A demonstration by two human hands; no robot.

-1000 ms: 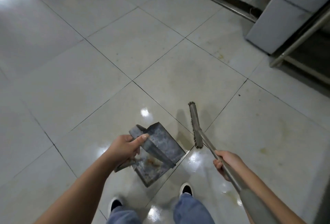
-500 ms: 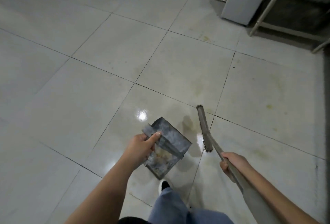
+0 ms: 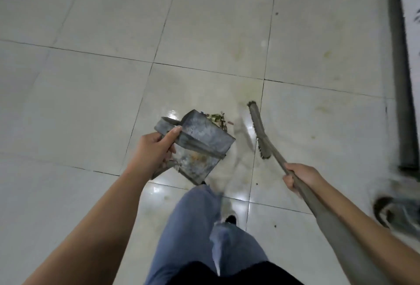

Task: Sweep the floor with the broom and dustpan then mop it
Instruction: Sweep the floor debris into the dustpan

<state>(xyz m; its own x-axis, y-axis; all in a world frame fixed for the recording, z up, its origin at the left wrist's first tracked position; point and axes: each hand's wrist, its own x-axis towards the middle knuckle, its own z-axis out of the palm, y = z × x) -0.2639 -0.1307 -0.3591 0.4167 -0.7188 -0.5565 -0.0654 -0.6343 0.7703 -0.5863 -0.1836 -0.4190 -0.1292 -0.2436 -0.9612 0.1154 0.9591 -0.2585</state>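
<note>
My left hand (image 3: 153, 150) grips the handle of a grey metal dustpan (image 3: 200, 146), held above the floor and tilted, with rusty stains inside. My right hand (image 3: 300, 176) is closed around the broom's long handle. The broom head (image 3: 259, 129) is narrow and hangs just right of the dustpan, close to the tiles. A small pile of green and brown debris (image 3: 219, 119) lies on the floor beyond the dustpan's far edge, partly hidden by it.
Glossy white floor tiles (image 3: 91, 102) with dark grout and faint yellow stains. A grey metal post (image 3: 402, 68) runs along the right edge, with a blurred object (image 3: 395, 212) at its base. My jeans-clad legs (image 3: 204, 228) are mid-step below the dustpan. Small dark specks lie near my feet.
The view has swung right and down as I stepped forward. The debris pile and the grey post came into view. Both hands keep their grips on dustpan and broom.
</note>
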